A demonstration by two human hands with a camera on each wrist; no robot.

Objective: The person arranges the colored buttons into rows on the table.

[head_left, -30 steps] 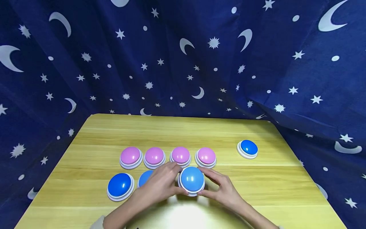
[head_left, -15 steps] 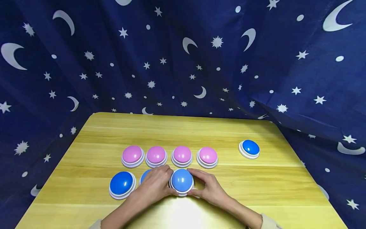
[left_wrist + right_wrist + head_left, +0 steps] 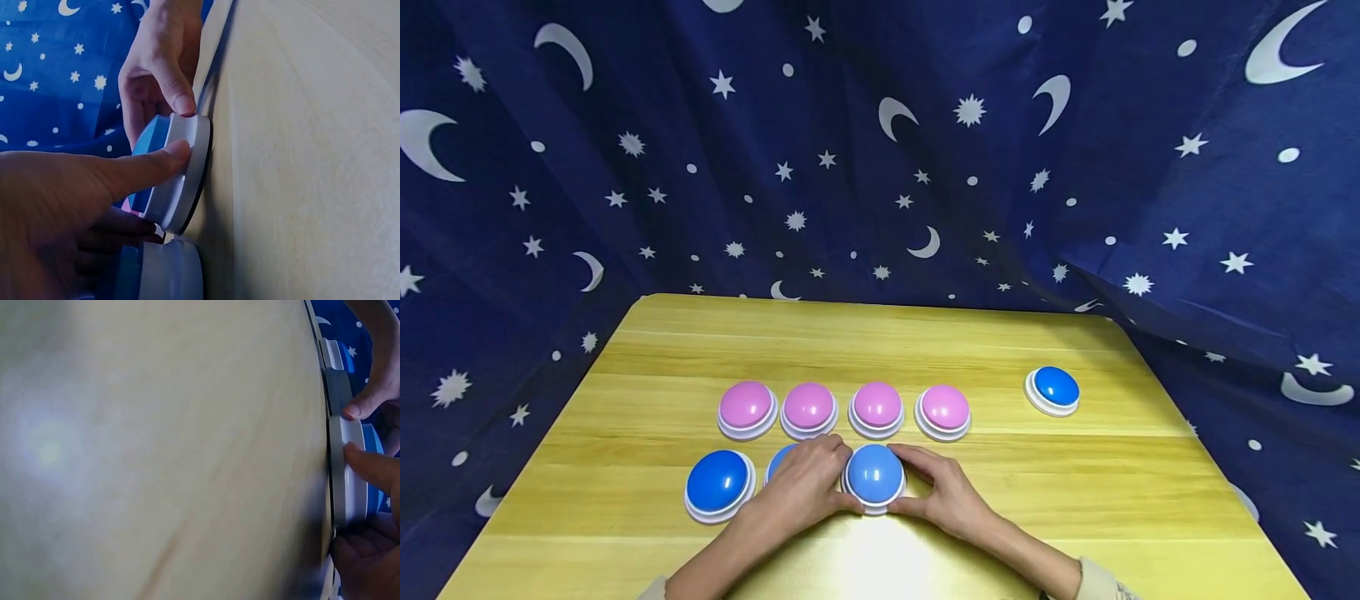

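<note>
A round push button [image 3: 876, 473] with a blue dome and white base lies between my two hands near the front middle of the table. My left hand [image 3: 808, 479] grips its left side, thumb at the near edge of the base. From the right, my right hand [image 3: 951, 497] grips the same base with thumb and fingers. In the left wrist view the button's white base [image 3: 190, 159] is right at the tabletop, one thumb lying across it. A second blue button [image 3: 778, 460] is partly hidden behind my left hand; a darker blue button [image 3: 717, 481] sits further left.
Behind my hands, several pink buttons [image 3: 808, 406] stand in a row on the wooden table [image 3: 1037, 500]. Another blue button [image 3: 1056, 387] sits apart at the back right. A dark blue curtain [image 3: 850, 100] with moons and stars hangs behind the table.
Both hands have moved left and slightly down with the blue button, bringing it closer to the partly hidden blue one. In the last half second it has shifted only slightly.
</note>
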